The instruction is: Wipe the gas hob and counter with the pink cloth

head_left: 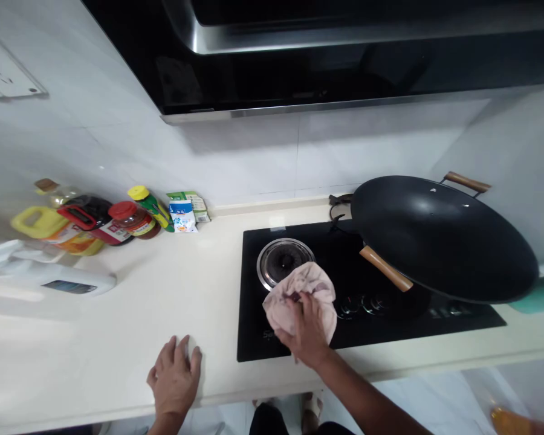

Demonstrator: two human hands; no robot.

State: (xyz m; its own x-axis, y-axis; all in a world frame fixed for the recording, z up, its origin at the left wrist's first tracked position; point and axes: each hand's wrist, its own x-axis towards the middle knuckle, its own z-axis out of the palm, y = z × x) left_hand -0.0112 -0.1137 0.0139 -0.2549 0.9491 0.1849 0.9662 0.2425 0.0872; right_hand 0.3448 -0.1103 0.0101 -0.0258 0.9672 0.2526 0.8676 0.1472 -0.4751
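Observation:
A pale pink cloth (320, 284) lies bunched on the black glass cooktop (258, 347), just in front of the round left burner (284, 263) and overlapping its front edge. My right hand (307, 332) grips the cloth from above, fingers bent into its folds. To the left, my left hand (176, 374) rests on the cream countertop (176, 290) near its front edge, fingers apart and holding nothing. Control knobs (362, 305) show right of the cloth.
A large black wok (439, 241) with wooden handles sits over the cooktop's right side. Along the left wall stand a white spray bottle (72, 277), a yellow-handled jug (57, 229), a red-lidded jar (135, 220) and seasoning packets (182, 215). A range hood (321, 72) overhangs the back.

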